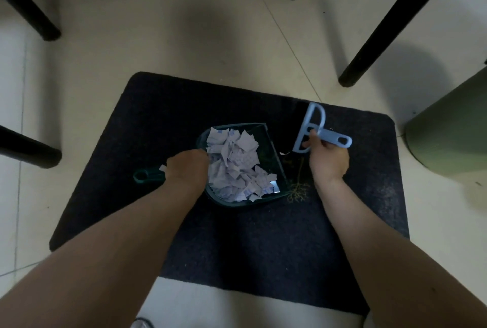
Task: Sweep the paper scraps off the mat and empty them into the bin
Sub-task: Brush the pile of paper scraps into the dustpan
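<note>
Paper scraps [234,163], torn white bits with faint blue print, were all heaped inside the dustpan, none loose on the mat as far as I could see.

Biggest thing first: the pale tiled floor [184,38] filled the whole view, with four black furniture legs [390,24] poking in from the top and left edges. On it lay the dark navy rectangular fabric mat [263,248] with rounded corners and a small gold branching design [297,190] near its middle. Off at the right edge, on the floor just beside the mat, stood the olive green plastic bin [453,138], only partly in frame.

The dark teal plastic dustpan [268,140] sat around the middle of the mat, open lip facing right, its looped handle [147,175] sticking out left. The left hand [188,169] was curled round that handle right where it meets the pan, knuckles up, so I'd call that a grip.

Just right of the pan was the light blue plastic hand brush [313,127], with a D-shaped head and a flat handle with a hanging hole. The right hand [328,160] had its fingers wrapped round the brush where handle meets head. The bristles were too dark against the mat to make out.
</note>
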`<action>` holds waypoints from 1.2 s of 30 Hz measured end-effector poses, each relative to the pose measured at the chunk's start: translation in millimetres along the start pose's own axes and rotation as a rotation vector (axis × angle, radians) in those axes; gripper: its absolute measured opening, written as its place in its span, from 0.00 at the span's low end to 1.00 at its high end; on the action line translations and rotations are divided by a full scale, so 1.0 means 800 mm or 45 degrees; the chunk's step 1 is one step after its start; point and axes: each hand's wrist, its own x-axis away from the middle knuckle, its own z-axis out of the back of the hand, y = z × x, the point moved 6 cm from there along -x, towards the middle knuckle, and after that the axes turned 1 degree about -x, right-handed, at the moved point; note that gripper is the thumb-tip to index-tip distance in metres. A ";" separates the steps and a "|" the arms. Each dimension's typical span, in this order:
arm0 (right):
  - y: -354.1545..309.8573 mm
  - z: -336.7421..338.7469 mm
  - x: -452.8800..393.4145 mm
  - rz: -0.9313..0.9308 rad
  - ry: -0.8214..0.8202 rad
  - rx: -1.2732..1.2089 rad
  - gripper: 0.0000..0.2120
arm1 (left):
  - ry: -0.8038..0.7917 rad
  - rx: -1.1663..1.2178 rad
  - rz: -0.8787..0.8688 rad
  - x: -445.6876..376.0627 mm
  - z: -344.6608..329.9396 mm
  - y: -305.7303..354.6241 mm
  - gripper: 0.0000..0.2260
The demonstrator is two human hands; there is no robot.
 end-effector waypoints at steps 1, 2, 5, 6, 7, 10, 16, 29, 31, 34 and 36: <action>-0.004 0.005 -0.004 0.020 0.059 0.040 0.17 | 0.007 0.001 -0.008 0.000 0.000 0.000 0.11; -0.006 0.007 -0.006 0.030 0.090 0.073 0.16 | 0.012 0.002 -0.012 0.000 0.001 0.000 0.11; -0.003 0.000 0.000 0.034 0.043 0.210 0.14 | 0.009 0.005 -0.009 0.001 0.001 -0.001 0.11; 0.001 -0.008 0.005 0.028 -0.019 0.257 0.14 | 0.012 0.008 -0.009 0.001 0.001 -0.001 0.11; 0.006 -0.018 0.011 0.018 -0.104 0.265 0.14 | 0.019 0.012 -0.011 0.001 0.001 -0.001 0.11; 0.021 -0.043 0.026 -0.028 -0.307 0.086 0.13 | 0.025 0.020 -0.023 0.001 0.002 -0.001 0.10; -0.007 -0.004 0.020 0.047 0.120 -0.034 0.15 | 0.029 0.024 -0.020 -0.002 -0.001 -0.002 0.11; -0.003 -0.020 0.021 -0.097 -0.232 -0.103 0.18 | 0.057 0.028 -0.043 0.001 0.001 -0.001 0.10; -0.013 -0.014 0.022 -0.037 -0.215 -0.008 0.21 | 0.064 0.011 -0.063 0.005 0.001 -0.006 0.11; -0.028 -0.018 0.031 0.109 -0.279 0.243 0.23 | 0.082 -0.013 -0.072 0.013 0.004 -0.026 0.10; -0.038 -0.027 0.042 0.196 -0.322 0.362 0.23 | 0.102 -0.014 -0.061 0.022 0.007 -0.052 0.09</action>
